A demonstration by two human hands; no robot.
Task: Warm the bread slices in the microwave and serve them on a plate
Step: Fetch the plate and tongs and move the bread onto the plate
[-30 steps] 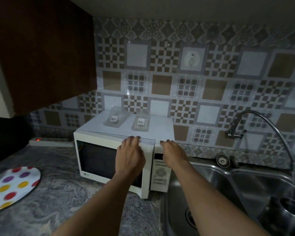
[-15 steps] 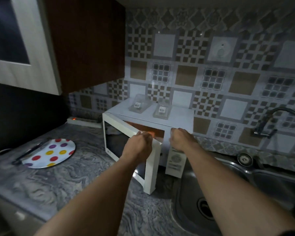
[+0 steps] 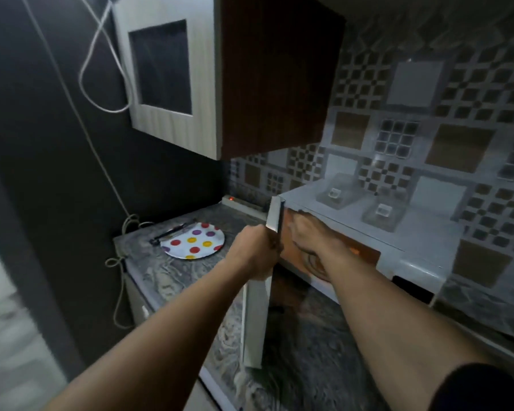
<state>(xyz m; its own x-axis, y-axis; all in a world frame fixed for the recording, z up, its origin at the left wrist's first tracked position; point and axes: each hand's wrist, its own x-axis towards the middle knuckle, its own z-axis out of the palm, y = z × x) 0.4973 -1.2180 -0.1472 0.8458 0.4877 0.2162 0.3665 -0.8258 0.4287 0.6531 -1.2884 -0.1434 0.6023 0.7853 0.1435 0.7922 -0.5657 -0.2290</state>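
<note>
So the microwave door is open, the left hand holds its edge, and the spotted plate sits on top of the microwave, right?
Not quite. The head view shows the spotted plate lying on the counter, left of the microwave, not on top of it. The rest holds: the door is open and the left hand grips its edge.

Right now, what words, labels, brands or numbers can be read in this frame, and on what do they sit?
No text reads legibly.
Sticker on the nearer clear container atop the microwave: too blurred.
Sticker on the farther clear container: too blurred.
The microwave door: edge-on, gripped by the left hand; its face is hidden.
</note>
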